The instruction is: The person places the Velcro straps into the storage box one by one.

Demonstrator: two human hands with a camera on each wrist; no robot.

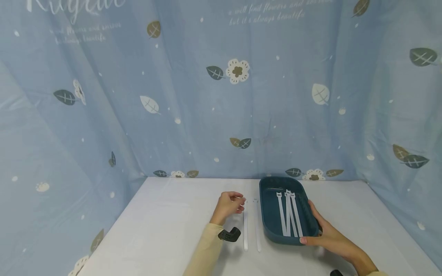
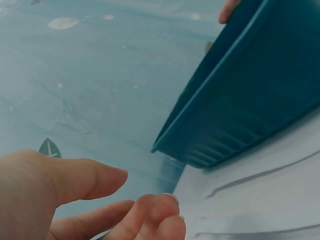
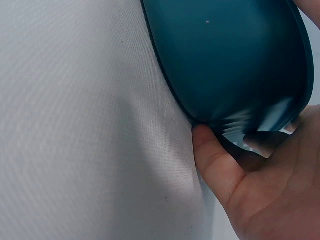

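Note:
My right hand (image 1: 328, 235) grips a dark teal plastic basket (image 1: 270, 218) at its near right corner, thumb on the near rim and fingers along the right side. Several white cable ties (image 1: 287, 214) with slotted heads lie lengthwise in the basket. Two more, a left cable tie (image 1: 245, 232) and a right cable tie (image 1: 258, 232), lie side by side on the table left of the basket. Close to the head of the left one is my left hand (image 1: 227, 207). In the left wrist view its thumb (image 2: 92, 180) stands apart from its bent fingers, with nothing between them.
A white cloth covers the table (image 1: 172, 218). Behind it and along both sides hangs a blue curtain (image 1: 193, 103) printed with leaves and flowers. A black wrist camera (image 1: 229, 234) sits on the left wrist, beside the lower part of the left cable tie.

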